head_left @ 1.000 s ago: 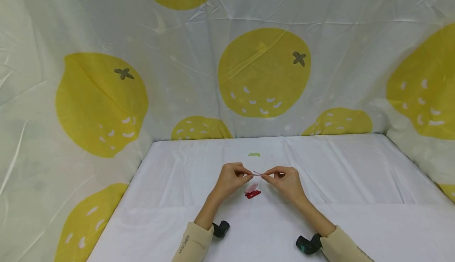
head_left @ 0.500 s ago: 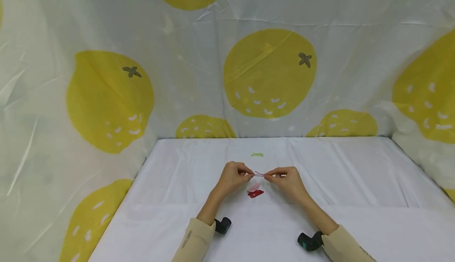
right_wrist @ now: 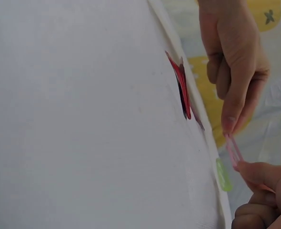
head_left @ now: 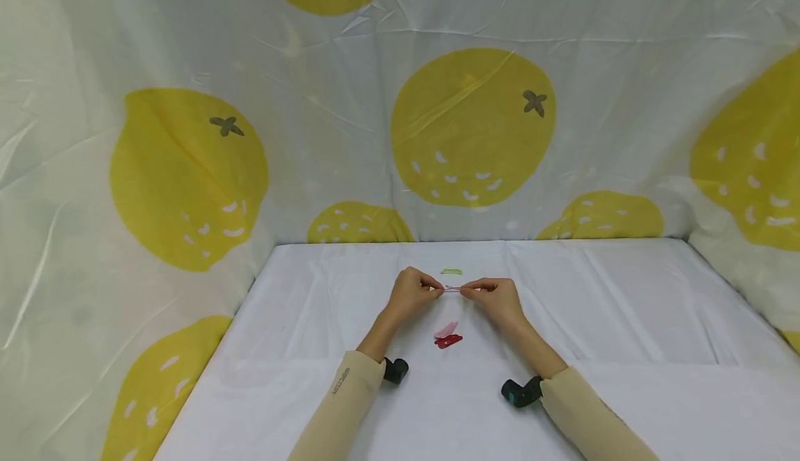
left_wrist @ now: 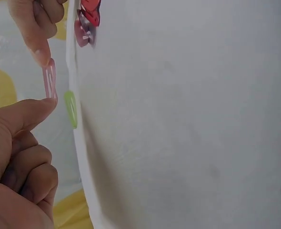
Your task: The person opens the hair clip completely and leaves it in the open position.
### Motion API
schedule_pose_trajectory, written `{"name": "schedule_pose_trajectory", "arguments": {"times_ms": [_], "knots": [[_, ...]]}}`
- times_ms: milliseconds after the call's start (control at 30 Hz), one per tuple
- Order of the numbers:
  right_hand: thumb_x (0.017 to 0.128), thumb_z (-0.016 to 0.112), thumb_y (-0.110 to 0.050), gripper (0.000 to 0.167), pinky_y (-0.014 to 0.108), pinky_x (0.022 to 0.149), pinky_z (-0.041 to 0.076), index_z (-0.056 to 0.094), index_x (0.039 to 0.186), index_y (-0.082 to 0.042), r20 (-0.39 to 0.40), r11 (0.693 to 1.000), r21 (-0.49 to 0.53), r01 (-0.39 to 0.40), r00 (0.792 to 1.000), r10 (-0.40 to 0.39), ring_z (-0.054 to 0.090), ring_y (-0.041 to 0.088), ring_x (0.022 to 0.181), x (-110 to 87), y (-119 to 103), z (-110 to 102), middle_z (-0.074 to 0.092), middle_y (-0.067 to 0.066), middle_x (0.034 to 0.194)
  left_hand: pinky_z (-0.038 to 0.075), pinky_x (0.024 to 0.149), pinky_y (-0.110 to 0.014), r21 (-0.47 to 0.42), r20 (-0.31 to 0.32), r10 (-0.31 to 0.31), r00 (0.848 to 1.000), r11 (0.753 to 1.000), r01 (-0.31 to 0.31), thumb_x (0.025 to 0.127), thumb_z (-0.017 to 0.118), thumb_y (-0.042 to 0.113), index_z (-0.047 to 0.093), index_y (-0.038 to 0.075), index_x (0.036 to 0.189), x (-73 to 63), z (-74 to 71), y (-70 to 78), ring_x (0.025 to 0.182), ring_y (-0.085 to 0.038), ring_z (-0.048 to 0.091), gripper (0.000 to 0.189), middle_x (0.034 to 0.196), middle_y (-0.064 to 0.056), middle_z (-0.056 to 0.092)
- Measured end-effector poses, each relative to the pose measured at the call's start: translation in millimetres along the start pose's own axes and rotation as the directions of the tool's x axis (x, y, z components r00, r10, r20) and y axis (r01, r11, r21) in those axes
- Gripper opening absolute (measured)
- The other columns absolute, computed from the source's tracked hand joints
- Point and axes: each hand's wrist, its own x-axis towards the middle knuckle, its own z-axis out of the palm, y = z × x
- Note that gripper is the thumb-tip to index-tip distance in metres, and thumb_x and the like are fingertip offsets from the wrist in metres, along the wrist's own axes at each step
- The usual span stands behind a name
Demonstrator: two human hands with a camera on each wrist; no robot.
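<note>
A pink snap hair clip (head_left: 451,289) is stretched between my two hands above the white table. My left hand (head_left: 412,294) pinches one end between thumb and forefinger. At the other end, the thumb and forefinger of my right hand (head_left: 498,300) grip it. The left wrist view shows the clip's (left_wrist: 49,78) slim, looped frame. Just beyond the hands, a light green snap hair clip (head_left: 451,271) lies on the table. Nearer me, a red hair clip (head_left: 448,341) and a pale pink one (head_left: 446,330) lie against each other.
A white cloth covers the table (head_left: 456,405). Behind it and at both sides hangs a pale curtain (head_left: 325,135) printed with big yellow lemons. Black wrist cameras (head_left: 521,393) sit at the sleeve cuffs.
Both hands have moved forward together with the pink hair clip, closer to the green one. The red and pale pink clips lie where they were; the view has shifted slightly.
</note>
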Motion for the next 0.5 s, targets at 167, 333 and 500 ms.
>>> {"name": "schedule_pose_trajectory", "arguments": {"times_ms": [167,333,500], "knots": [[0.087,0.084,-0.019,0.018,0.023,0.064,0.037,0.083,0.097,-0.004,-0.007,1.000,-0.014,-0.018,1.000,0.017,0.048,0.013,0.082,16.7,3,6,0.075,0.010,0.102,0.034,0.056,-0.019,-0.008,-0.012,-0.062,0.998,0.998,0.062,0.088,0.080,0.006,0.084,0.002,0.087,13.8,2.9,-8.0,0.066,-0.010,0.045,0.006,0.071,-0.005,0.069],[0.088,0.081,-0.013,0.016,0.022,0.065,0.038,0.082,0.098,-0.001,-0.018,1.000,-0.017,-0.011,1.000,0.010,0.049,0.011,0.081,29.7,5,9,0.076,0.016,0.108,0.036,0.058,-0.019,-0.049,-0.030,-0.093,0.995,0.995,0.092,0.086,0.080,0.004,0.083,0.000,0.089,26.6,6.5,-15.9,0.070,-0.010,0.048,0.006,0.082,-0.011,0.075],[0.088,0.081,-0.012,0.016,0.022,0.064,0.037,0.082,0.097,0.001,-0.022,0.999,-0.034,-0.004,1.000,0.003,0.050,0.011,0.080,37.3,6,11,0.076,0.018,0.109,0.038,0.058,-0.019,-0.071,-0.032,-0.123,0.992,0.990,0.121,0.086,0.080,0.004,0.083,-0.002,0.089,34.3,8.7,-20.9,0.070,-0.010,0.049,0.006,0.085,-0.014,0.076]]}}
